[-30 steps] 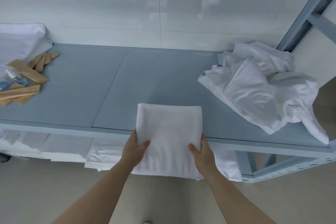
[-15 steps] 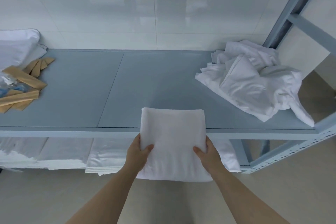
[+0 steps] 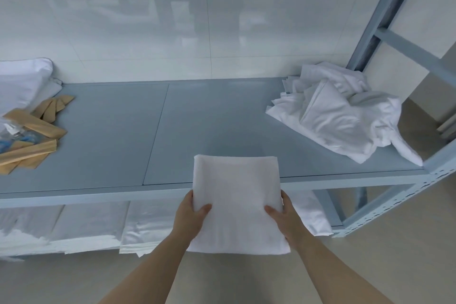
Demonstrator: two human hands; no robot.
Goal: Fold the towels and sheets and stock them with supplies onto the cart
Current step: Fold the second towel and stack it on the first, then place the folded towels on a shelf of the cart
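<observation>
A folded white towel [image 3: 237, 195] hangs in the air over the front edge of the grey shelf [image 3: 118, 131]. My left hand [image 3: 190, 217] grips its left side, thumb on top. My right hand [image 3: 283, 217] grips its right side the same way. A crumpled heap of white sheets [image 3: 340, 116] lies at the shelf's right end. Tan paper-wrapped supplies [image 3: 32, 131] and a clear bag with blue items [image 3: 12, 138] lie at the left end, beside a white pillow [image 3: 22, 81].
Folded white linens [image 3: 86, 224] fill the lower shelf under the top board. The grey metal upright [image 3: 380, 15] and perforated rail [image 3: 404, 192] stand at the right. A white tiled wall backs the shelf. Beige floor lies below.
Both hands have drawn the folded towel toward me and lifted it off the shelf. My view has shifted back and a little left.
</observation>
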